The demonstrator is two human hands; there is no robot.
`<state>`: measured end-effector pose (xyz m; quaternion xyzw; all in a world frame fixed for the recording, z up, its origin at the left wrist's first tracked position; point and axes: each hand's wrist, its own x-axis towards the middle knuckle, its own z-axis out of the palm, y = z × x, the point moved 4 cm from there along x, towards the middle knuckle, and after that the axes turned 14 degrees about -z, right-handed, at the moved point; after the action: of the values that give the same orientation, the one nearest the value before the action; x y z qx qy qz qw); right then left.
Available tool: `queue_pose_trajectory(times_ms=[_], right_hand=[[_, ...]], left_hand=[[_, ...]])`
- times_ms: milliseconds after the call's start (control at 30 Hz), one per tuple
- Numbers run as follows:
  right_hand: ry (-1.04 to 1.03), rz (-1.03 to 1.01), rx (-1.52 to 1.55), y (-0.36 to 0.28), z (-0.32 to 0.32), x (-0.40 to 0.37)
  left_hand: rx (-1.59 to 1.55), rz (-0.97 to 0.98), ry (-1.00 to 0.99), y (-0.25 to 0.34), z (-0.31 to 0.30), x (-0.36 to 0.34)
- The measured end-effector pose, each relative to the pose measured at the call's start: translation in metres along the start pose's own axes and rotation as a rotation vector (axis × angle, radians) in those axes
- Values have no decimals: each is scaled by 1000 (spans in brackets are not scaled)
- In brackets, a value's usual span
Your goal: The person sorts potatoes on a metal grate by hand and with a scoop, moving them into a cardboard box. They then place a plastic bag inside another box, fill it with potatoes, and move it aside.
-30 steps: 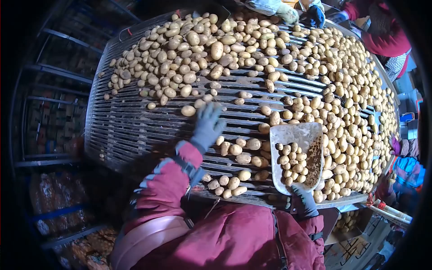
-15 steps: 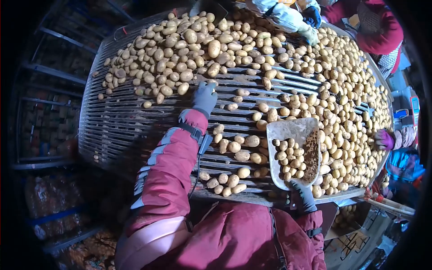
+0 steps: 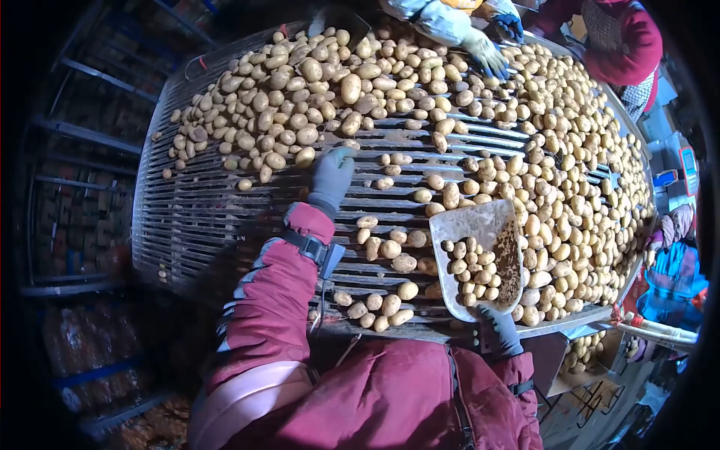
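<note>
My left hand (image 3: 332, 178), in a grey glove, hovers over the slatted grate (image 3: 225, 214) by the near edge of the potato pile (image 3: 289, 101). Its fingers are bent together, and what they hold, if anything, is hidden. A small potato (image 3: 350, 143) shows just beyond the fingertips. At the near edge, my gloved right hand (image 3: 502, 331) grips the handle of a white scoop (image 3: 472, 217). Several small potatoes (image 3: 474, 270) lie in the scoop, with brown dirt along its right inner side. Loose potatoes (image 3: 391, 250) sit on the slats between my hands.
Another heap of potatoes (image 3: 581, 187) covers the right side of the grate. Across from me, a co-worker's gloved hand (image 3: 486, 54) reaches over the potatoes. A person in a red sleeve (image 3: 626, 56) stands at the far right. Below the right edge is a box of potatoes (image 3: 583, 352).
My left hand has drawn back slightly toward me and left. The scoop in my right hand has shifted a little left. The co-worker's hand across from me has moved left and spread its fingers.
</note>
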<state>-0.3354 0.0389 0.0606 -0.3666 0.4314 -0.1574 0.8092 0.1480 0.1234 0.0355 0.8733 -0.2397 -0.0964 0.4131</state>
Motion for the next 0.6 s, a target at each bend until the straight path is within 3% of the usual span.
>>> queue_pose_trajectory(times_ms=[100, 133, 333, 367, 533, 600], right_hand=[[-70, 71, -5, 20, -13, 6], [-42, 87, 19, 18, -9, 4], [-33, 102, -17, 9, -6, 0], [-60, 137, -34, 8, -5, 1], [-24, 109, 9, 16, -9, 2], [-42, 119, -28, 11, -8, 1]], left_hand=[[181, 89, -32, 8, 1, 1], [48, 132, -42, 15, 10, -1], [285, 143, -190, 12, 100, 7], [339, 36, -177, 20, 101, 3], [174, 136, -422, 12, 78, -22], [203, 150, -196, 2, 29, -3]])
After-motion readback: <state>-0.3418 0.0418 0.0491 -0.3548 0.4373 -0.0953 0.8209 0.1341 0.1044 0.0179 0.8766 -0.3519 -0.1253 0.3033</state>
